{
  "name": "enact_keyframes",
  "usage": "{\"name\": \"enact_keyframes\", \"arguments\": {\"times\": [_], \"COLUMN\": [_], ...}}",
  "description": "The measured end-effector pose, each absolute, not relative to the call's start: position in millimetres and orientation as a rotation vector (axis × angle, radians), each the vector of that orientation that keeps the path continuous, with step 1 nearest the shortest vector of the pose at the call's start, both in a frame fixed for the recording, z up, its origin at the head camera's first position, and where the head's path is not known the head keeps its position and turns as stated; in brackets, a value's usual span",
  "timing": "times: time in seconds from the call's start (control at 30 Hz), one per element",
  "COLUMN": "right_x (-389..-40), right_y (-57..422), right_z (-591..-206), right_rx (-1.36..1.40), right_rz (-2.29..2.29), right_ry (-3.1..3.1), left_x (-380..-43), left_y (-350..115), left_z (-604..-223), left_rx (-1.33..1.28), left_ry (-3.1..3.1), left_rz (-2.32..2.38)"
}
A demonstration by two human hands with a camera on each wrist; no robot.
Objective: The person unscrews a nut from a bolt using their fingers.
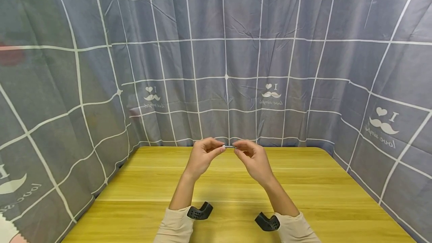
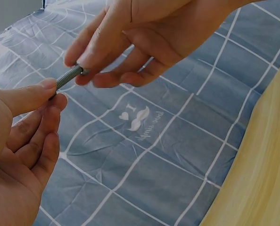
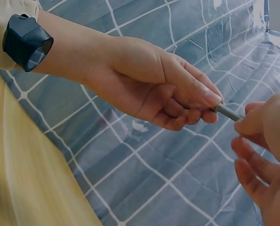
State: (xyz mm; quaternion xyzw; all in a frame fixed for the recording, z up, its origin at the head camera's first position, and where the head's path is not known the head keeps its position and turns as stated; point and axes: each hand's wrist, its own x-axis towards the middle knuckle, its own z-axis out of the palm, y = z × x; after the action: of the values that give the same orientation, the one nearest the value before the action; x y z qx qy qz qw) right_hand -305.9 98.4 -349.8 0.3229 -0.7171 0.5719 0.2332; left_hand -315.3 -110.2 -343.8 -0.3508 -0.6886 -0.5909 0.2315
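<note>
A thin grey bolt-like threaded rod (image 1: 230, 146) spans the gap between the two hands, raised above the far part of the table. My left hand (image 1: 201, 156) pinches one end between thumb and fingertips. At the opposite end, the thumb and index finger of my right hand (image 1: 257, 161) grip it. Ridges along the rod (image 2: 69, 77) show plainly in the left wrist view, where it slants up to the right. Fingers cover both ends of the rod (image 3: 228, 113), so its tips cannot be made out. The right hand's other fingers curl loosely below.
Below the hands lies a yellow wood-grain table (image 1: 229, 186). A grey curtain (image 1: 209, 59) with white grid lines surrounds it at the back and sides. Black wrist mounts (image 1: 200, 211) sit on both sleeved forearms.
</note>
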Motion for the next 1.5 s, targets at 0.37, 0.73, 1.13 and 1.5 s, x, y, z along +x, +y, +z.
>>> {"name": "enact_keyframes", "arguments": {"times": [0.37, 0.73, 1.13, 1.5], "right_x": [-305.8, -302.3, -306.1, -306.7], "right_y": [97.5, 95.5, 95.4, 95.4], "right_z": [-350.2, -346.7, -349.9, -350.0], "right_rx": [0.804, 0.856, 0.885, 0.948], "right_rz": [1.559, 1.585, 1.614, 1.655], "right_ry": [-2.000, -1.967, -1.921, -1.820], "left_x": [-315.5, -315.1, -315.1, -316.1], "left_y": [-110.0, -110.2, -109.7, -110.1], "left_z": [-344.3, -344.4, -343.9, -345.3], "left_rx": [-0.964, -0.958, -0.964, -0.951], "left_ry": [-1.894, -1.903, -1.892, -1.896], "left_rz": [-1.629, -1.625, -1.635, -1.634]}}
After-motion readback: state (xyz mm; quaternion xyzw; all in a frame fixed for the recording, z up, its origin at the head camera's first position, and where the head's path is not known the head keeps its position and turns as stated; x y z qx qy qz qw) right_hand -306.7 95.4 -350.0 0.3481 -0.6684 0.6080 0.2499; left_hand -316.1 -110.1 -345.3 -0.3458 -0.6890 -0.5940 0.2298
